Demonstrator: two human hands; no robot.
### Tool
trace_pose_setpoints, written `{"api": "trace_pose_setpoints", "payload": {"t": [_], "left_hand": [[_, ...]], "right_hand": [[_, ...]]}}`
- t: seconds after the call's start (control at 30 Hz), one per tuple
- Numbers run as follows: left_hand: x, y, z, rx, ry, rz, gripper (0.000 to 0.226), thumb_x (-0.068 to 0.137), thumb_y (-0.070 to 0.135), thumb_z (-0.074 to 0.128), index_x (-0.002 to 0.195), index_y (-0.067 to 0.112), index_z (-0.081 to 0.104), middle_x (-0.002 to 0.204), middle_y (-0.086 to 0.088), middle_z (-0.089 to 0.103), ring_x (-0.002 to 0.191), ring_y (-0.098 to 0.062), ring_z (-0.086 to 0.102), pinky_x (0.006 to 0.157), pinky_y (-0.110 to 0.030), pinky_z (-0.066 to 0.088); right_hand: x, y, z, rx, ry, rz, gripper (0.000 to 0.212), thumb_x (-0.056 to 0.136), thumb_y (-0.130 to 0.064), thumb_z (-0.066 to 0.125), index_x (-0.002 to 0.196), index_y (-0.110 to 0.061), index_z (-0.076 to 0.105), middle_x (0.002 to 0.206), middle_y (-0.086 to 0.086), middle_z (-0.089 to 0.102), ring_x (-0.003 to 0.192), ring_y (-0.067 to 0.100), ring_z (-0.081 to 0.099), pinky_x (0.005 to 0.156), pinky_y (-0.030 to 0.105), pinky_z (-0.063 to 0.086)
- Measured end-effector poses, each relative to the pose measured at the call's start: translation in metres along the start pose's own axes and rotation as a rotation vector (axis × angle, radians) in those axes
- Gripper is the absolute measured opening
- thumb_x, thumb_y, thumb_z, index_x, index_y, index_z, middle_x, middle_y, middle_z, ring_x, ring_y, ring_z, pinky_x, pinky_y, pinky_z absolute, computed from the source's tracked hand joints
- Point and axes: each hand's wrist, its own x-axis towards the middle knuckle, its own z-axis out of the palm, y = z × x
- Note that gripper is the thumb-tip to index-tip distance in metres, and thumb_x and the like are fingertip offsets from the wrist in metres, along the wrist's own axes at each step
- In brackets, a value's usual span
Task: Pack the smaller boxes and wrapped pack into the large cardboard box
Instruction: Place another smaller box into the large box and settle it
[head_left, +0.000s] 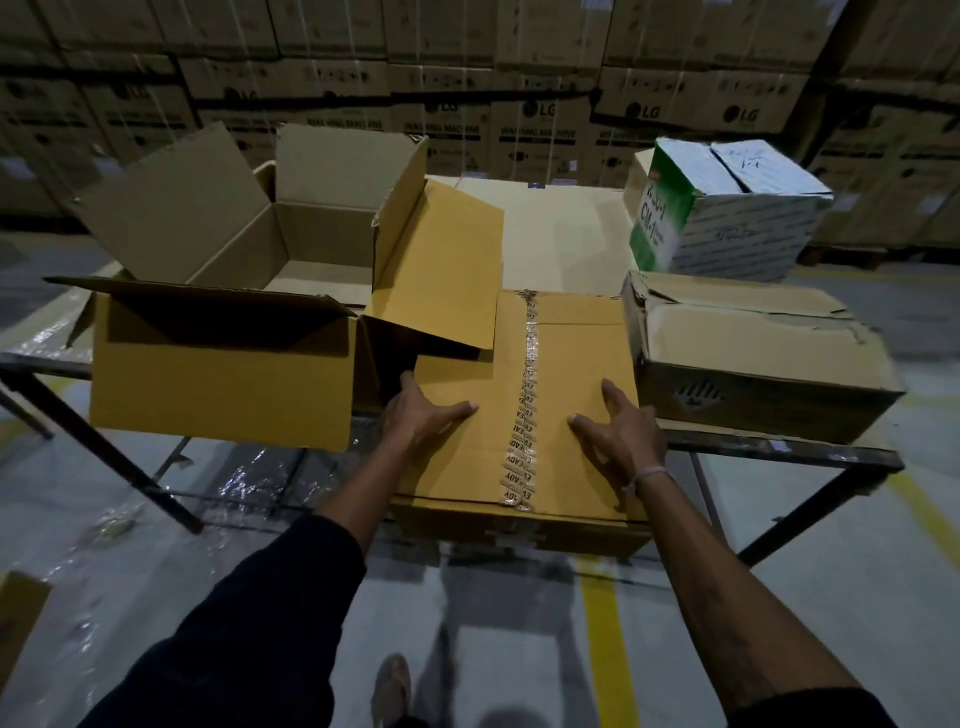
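Both hands are laid on the taped box (524, 410), which overhangs the desk (779, 452) front edge, just right of the open box (228, 322). Left hand (423, 415) is set at the box's left side, fingers (457, 409) spread, some wrapped round the left edge under the open box's right flap (441, 265). Right hand (621, 434) lies flat on top near the right edge, fingers spread, nothing pinched.

Step is judged as gripping the taped box for the lift into the open box. Both side edges should be clamped firmly, the box lifted clear of that hanging flap, then lowered level so no corner catches. The flap should be pushed aside first; weight cannot be told.

Count: one open box, empty as far as seen; one taped box; one dented box (753, 358) at right; one green-white box (727, 208) behind it. No wrapped pack is made out.
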Motion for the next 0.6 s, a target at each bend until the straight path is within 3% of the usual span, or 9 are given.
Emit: {"api": "trace_pose_setpoints", "payload": {"t": [0.2, 0.6], "left_hand": [[-0.032, -0.012, 0.005, -0.003, 0.014, 0.037, 0.109, 0.065, 0.066, 0.084, 0.145, 0.014, 0.03, 0.14, -0.014, 0.05, 0.13, -0.037, 0.051, 0.099, -0.049, 0.046], [-0.082, -0.041, -0.01, 0.069, 0.002, 0.077, 0.119, 0.058, 0.082, 0.077, 0.147, 0.019, 0.029, 0.139, -0.01, 0.054, 0.127, -0.036, 0.055, 0.101, -0.052, 0.048]], "right_hand": [[-0.028, 0.007, -0.001, -0.081, 0.052, 0.021, 0.089, 0.085, -0.076, 0.062, 0.16, -0.043, 0.026, 0.137, 0.019, 0.046, 0.121, 0.041, 0.054, 0.092, 0.046, 0.051], [-0.101, 0.016, 0.006, -0.21, 0.122, 0.02, 0.095, 0.081, -0.086, 0.053, 0.16, -0.041, 0.025, 0.137, 0.019, 0.046, 0.117, 0.037, 0.057, 0.086, 0.041, 0.054]]}}
